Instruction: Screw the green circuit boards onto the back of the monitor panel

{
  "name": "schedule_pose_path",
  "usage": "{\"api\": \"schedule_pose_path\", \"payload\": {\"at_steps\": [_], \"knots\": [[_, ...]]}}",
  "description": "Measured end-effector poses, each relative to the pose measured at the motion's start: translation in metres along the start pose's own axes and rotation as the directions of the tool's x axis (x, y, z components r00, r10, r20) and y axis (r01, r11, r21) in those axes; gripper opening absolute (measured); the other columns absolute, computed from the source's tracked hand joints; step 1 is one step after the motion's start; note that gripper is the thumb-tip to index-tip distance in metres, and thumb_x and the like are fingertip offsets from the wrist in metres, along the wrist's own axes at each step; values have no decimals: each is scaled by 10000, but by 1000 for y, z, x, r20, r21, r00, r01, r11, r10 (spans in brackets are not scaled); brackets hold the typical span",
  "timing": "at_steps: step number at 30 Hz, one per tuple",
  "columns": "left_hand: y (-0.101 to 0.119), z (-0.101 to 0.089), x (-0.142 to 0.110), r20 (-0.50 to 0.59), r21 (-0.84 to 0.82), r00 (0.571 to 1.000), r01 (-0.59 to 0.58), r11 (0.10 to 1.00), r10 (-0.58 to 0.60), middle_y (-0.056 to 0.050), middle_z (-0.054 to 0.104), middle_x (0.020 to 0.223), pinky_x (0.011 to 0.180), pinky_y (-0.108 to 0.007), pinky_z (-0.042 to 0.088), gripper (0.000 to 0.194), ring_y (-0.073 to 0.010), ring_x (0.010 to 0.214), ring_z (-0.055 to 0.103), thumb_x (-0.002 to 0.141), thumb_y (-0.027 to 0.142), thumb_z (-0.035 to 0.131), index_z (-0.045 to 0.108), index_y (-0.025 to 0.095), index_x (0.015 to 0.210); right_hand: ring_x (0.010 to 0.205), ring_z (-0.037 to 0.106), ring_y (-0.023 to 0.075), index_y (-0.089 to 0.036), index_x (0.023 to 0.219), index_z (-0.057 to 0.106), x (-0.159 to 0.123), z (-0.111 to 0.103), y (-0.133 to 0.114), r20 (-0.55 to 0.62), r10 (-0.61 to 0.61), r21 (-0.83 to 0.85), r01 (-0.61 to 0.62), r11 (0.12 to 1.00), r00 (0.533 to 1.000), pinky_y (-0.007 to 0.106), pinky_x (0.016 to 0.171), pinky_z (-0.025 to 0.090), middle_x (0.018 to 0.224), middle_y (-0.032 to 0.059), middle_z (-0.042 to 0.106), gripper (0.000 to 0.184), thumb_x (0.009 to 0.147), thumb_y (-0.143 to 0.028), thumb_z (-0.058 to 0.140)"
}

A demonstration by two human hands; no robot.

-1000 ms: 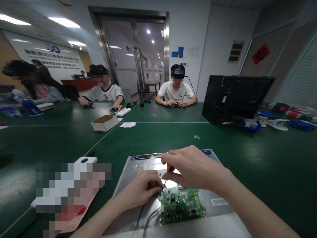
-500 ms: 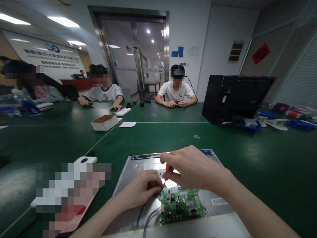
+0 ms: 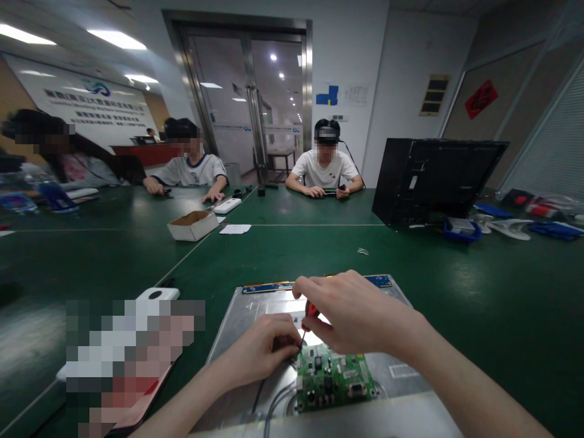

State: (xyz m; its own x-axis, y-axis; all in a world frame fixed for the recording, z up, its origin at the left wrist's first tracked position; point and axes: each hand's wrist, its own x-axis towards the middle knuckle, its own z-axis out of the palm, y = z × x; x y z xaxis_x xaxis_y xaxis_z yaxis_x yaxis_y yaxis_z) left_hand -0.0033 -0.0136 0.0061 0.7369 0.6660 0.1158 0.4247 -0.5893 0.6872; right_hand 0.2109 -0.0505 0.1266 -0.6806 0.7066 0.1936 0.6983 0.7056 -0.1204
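Gripping a small red-and-black-handled screwdriver [image 3: 312, 309] in the curled fingers [image 3: 308, 285] of the right hand [image 3: 360, 311], pointing its thin metal shaft down at the far left corner of a green rectangular circuit board [image 3: 335, 372]. Holding the fingers of the left hand [image 3: 262, 344] close together beside the tip, without showing whether pinching anything. Working over a flat silver metal panel [image 3: 241, 316], bearing the board and lying on a dark green bench [image 3: 292, 252], with curving grey cables [image 3: 270, 409] at the board's left.

Metal-framed glass doors [image 3: 251, 109] at upper centre — white wall [image 3: 349, 48] beside them; lit ceiling panels [image 3: 117, 40], upper left — green table [image 3: 296, 249] across the middle.
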Motion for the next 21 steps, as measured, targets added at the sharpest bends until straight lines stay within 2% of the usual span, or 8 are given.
{"api": "schedule_pose_path", "payload": {"at_steps": [4,8,14,21], "knots": [[0,0,-1,-10,-7,1000,4,1000,-4,-29,699,848,728,-281,473,129,-172,756,619,852,120,604,717,177,825,650,620,156,-176,1026,546,2,1,1,1,27,5,-27,1000,1000,288,514,198,862,24,743,142,931,-277,576],[-1,1,0,-1,-10,1000,7,1000,-7,-36,708,856,760,-291,482,119,-180,778,624,873,145,613,726,177,853,688,618,152,-178,986,561,1,-2,0,11,0,22,0,1000,1000,284,525,219,914,32,728,96,908,-234,567],[-2,1,0,24,-17,1000,17,1000,-16,-36,712,838,689,-269,481,107,-181,740,618,868,173,624,731,178,869,673,590,158,-171,1030,545,-2,-1,0,8,-54,6,54,999,999,288,510,216,951,54,691,190,843,-201,559],[2,0,0,6,-21,1000,18,1000,-18,-28,704,824,709,-269,475,125,-171,741,617,831,119,600,712,171,817,663,621,161,-175,1015,541,2,1,0,-2,5,-17,-5,1000,1000,285,504,200,907,31,718,115,918,-233,565]]}}
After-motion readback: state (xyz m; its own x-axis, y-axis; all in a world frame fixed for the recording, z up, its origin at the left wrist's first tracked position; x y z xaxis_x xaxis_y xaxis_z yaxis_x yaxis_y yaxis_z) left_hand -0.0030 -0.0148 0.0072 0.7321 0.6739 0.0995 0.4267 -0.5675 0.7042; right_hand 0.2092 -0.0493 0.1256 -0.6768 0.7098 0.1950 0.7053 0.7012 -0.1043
